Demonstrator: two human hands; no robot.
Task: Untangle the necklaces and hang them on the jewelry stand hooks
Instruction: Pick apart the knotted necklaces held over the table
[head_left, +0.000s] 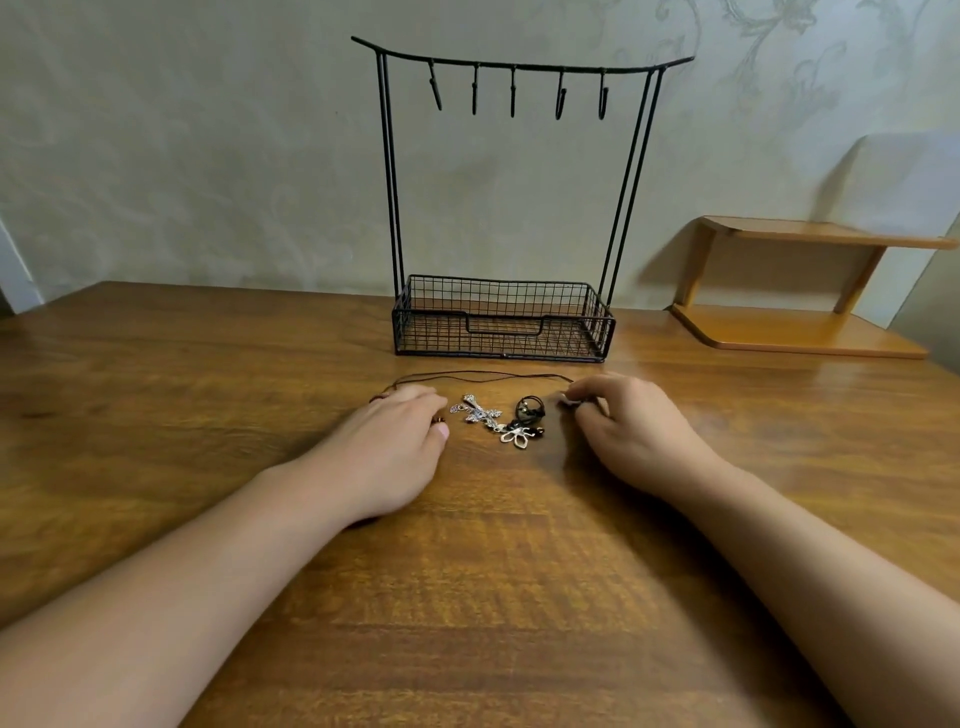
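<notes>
A black wire jewelry stand (506, 322) with a basket base stands at the back of the table; several bare hooks (512, 93) hang from its top bar. In front of it lie tangled necklaces (501, 415): a silver cross pendant, a pale flower pendant and a dark pendant, joined by thin dark cords (483, 375) that arc toward the stand. My left hand (387, 447) rests on the table over the cords' left end, fingers curled down on them. My right hand (631, 431) pinches the cords' right end between fingertips and thumb.
A wooden corner shelf (795, 291) sits at the back right against the wall. The wooden table (467, 597) stretches toward me under both forearms. The wall stands directly behind the stand.
</notes>
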